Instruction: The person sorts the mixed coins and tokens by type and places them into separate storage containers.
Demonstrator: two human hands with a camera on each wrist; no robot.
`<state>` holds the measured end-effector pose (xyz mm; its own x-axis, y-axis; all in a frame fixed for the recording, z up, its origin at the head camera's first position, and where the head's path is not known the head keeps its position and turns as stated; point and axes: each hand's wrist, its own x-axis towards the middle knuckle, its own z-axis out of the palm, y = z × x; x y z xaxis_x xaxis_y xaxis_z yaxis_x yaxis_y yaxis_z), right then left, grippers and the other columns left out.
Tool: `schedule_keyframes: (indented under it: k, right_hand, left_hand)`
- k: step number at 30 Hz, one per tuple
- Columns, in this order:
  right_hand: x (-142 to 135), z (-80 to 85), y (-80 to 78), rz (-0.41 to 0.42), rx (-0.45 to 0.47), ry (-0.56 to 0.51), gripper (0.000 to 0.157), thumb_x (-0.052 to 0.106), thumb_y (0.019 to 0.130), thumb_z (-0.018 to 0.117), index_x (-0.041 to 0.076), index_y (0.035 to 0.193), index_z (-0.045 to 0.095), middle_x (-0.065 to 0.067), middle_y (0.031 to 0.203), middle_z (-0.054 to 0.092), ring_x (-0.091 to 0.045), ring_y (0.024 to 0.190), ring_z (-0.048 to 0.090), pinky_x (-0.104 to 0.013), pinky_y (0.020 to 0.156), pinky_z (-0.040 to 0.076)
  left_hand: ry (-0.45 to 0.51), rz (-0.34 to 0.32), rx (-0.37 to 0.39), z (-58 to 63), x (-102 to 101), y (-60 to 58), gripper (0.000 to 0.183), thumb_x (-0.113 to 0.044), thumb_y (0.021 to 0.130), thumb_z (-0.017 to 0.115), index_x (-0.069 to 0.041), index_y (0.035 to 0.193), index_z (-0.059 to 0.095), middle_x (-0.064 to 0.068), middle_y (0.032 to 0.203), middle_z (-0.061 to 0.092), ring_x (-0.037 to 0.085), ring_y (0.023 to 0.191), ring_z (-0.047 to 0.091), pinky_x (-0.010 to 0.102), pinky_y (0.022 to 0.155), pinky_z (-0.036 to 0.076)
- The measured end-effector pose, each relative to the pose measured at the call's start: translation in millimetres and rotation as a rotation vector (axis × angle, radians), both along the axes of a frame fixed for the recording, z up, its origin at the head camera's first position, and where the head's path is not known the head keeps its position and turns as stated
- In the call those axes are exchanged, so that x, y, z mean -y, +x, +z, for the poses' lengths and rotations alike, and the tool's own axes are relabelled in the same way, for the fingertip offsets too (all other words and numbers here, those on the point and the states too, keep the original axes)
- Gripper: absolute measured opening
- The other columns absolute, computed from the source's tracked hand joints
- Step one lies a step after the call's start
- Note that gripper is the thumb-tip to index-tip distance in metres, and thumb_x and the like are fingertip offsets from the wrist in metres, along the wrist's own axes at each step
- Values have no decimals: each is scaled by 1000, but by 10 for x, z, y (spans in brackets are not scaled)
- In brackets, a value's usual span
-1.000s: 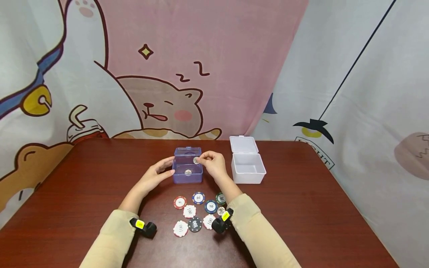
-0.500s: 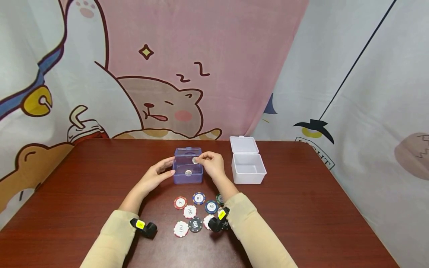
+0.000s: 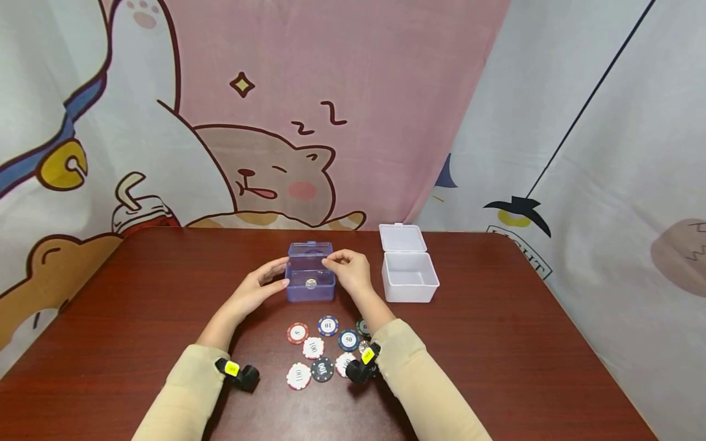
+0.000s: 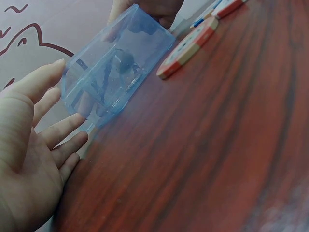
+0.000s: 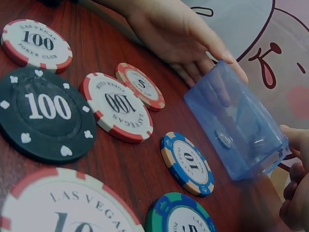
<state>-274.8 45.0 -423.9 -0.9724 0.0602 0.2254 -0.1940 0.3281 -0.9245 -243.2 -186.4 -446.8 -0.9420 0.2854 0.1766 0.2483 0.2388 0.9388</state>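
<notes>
In the blue box [image 3: 296, 295], I judge one coin [image 3: 311, 283] done; the chips [image 3: 298, 376] outside it seem left. Left hand [image 3: 252, 292] touches it, fingers apart; right hand [image 3: 352, 272], grip: can't tell.

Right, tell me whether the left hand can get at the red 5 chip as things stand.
Probably yes. The left hand is at the side of the purple box, its fingers not wrapped round it, and the red 5 chip lies nearby, uncovered, with nothing seen standing between them.
</notes>
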Motion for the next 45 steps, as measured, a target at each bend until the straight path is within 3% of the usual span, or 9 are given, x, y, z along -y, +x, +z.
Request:
schedule_keyframes:
  k: [7, 12, 15, 22, 32, 41, 45]
  right_hand:
    - [-45, 3, 49, 41, 1, 20, 14, 17, 79, 79, 6, 88, 76, 0, 78, 69, -9, 68, 47, -24, 61, 38]
    - [-77, 24, 97, 69, -9, 26, 17, 17, 80, 79, 7, 94, 76, 4, 58, 47, -9, 58, 39, -23, 53, 32]
    - [-94, 56, 132, 95, -29, 19, 20, 17, 80, 78, 7, 97, 76, 4, 54, 36, -9, 54, 35, -23, 49, 28]
    - [-149, 143, 267, 158, -59, 22, 22, 18, 81, 78, 7, 99, 75, 3, 58, 37, -10, 56, 36, -24, 52, 31]
    - [-270, 197, 464, 217, -112, 57, 23, 17, 80, 79, 5, 100, 74, 4, 61, 39, -10, 55, 35, -24, 51, 30]
    - [-389, 182, 610, 254, -108, 41, 20, 13, 79, 79, 7, 97, 75, 2, 64, 40, -11, 59, 36, -23, 51, 31]
    - [-435, 197, 683, 259, -120, 54, 20, 10, 79, 79, 4, 97, 75, 2, 65, 39, -13, 63, 37, -22, 52, 30]
  left_hand:
    - [10, -2, 10, 72, -23, 46, 57, -7, 91, 63, 4, 142, 40, 28, 137, 46, 42, 128, 39, 59, 103, 26]
    - [-4, 5, 9, 4, -7, 5, 57, -13, 92, 64, -2, 143, 41, 23, 138, 48, 38, 129, 40, 56, 104, 26]
    - [8, -1, 5, -1, -4, 0, 57, -10, 92, 64, -1, 143, 41, 25, 138, 47, 40, 129, 40, 57, 104, 25]
    - [14, -9, 14, 121, -35, 71, 57, -6, 91, 63, 6, 142, 39, 30, 137, 45, 45, 128, 39, 60, 103, 25]
    - [4, 0, 3, -26, 4, -13, 58, -15, 92, 64, -3, 143, 41, 22, 138, 47, 38, 129, 41, 56, 103, 27]
    - [-8, -11, 20, 262, -66, 164, 56, -6, 92, 61, 6, 141, 39, 31, 137, 44, 45, 128, 38, 60, 103, 26]
    - [-14, -9, 24, 295, -75, 188, 56, -7, 92, 62, 6, 142, 39, 31, 137, 43, 45, 128, 38, 59, 103, 26]
